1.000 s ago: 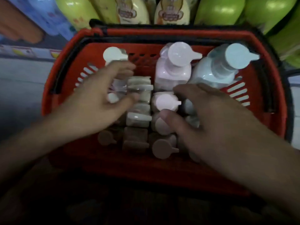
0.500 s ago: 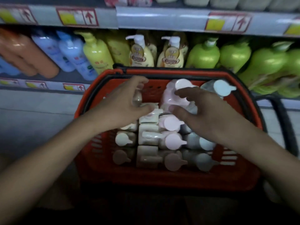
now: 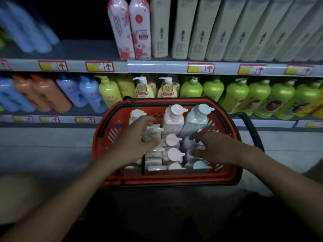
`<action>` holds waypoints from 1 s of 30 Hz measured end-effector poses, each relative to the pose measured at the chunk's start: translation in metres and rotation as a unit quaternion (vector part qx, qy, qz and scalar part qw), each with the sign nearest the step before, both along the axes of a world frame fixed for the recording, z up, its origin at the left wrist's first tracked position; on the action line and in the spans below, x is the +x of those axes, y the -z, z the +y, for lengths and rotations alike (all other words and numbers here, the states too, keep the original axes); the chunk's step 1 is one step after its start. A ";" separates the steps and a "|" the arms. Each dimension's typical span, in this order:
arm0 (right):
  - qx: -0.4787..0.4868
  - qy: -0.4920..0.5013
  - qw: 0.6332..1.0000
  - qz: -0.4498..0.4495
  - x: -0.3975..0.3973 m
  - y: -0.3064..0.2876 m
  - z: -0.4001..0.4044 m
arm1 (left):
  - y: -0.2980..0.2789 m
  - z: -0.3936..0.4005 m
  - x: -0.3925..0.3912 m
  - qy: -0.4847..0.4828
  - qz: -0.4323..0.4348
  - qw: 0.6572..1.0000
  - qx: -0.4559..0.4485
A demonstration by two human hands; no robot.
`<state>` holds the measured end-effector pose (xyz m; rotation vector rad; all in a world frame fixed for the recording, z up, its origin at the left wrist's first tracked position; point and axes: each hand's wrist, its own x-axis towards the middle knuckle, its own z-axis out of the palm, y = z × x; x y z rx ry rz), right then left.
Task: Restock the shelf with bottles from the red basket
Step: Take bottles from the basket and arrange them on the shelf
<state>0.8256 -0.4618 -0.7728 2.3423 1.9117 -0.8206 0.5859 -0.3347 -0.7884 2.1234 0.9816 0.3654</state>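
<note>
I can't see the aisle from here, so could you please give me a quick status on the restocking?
Left hand gripping a cream bottle in the red basket. Right hand open over the pale blue bottles. Nothing shelved yet.

Both forearms enter from the lower corners, converging mid-frame; left hand (image 3: pixel 134 142) palm down, fingers and thumb curved apart; right hand (image 3: pixel 214 148) palm down, fingers spread, loosely bent; grasp indeterminate.
</note>
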 end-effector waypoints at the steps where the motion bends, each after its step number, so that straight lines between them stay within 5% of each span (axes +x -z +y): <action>1: -0.028 -0.013 0.999 -0.024 0.008 -0.009 -0.001 | 0.000 -0.003 -0.003 0.003 0.011 1.000 0.000; 9: -0.007 0.018 0.998 -0.063 0.076 -0.029 0.035 | 0.000 0.002 0.041 0.011 0.002 1.000 0.004; 20: 0.232 0.099 0.968 0.005 0.090 0.039 0.057 | 0.005 0.023 0.120 0.026 -0.049 0.998 -0.017; 30: 0.165 0.024 0.983 -0.071 0.116 0.009 0.043 | -0.026 -0.016 0.077 -0.038 -0.043 0.998 0.028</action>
